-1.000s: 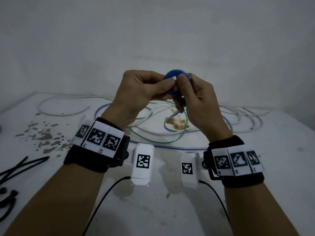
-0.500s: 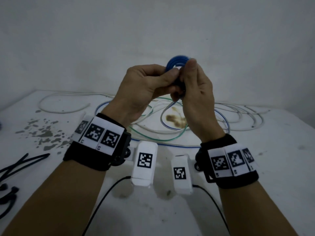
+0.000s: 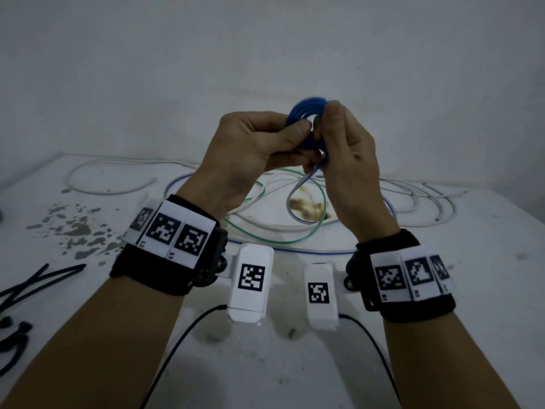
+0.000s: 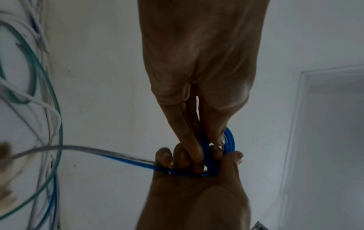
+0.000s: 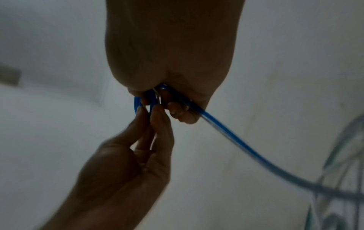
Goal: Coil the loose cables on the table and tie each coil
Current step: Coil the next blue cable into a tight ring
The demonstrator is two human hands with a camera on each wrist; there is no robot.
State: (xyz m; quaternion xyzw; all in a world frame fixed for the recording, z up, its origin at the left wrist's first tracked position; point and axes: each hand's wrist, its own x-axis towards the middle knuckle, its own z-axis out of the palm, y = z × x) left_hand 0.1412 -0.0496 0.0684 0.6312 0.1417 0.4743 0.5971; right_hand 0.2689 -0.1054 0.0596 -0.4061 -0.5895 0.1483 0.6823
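A small blue cable coil (image 3: 305, 109) is held up in front of the wall, above the table (image 3: 472, 261). My left hand (image 3: 298, 134) pinches its lower left side, thumb in front. My right hand (image 3: 327, 119) pinches the top right of the coil, thumb tip on the rim. The cable's loose tail (image 3: 298, 190) runs out under my right palm and down to the table. In the left wrist view the coil (image 4: 230, 140) sits between the fingertips of both hands. In the right wrist view the tail (image 5: 226, 130) passes through my right hand's curled fingers (image 5: 177, 110).
Loose white cables (image 3: 112, 190), a green cable (image 3: 265, 240) and more blue cable (image 3: 295, 252) lie tangled on the far half of the table. Black cable ties (image 3: 38, 278) lie at the left edge. A brown stain (image 3: 306, 206) and grey flecks (image 3: 70, 228) mark the surface.
Both hands have lifted the coil higher. My right thumb has slid from the coil's side up onto its top rim, and the tail has been drawn upward.
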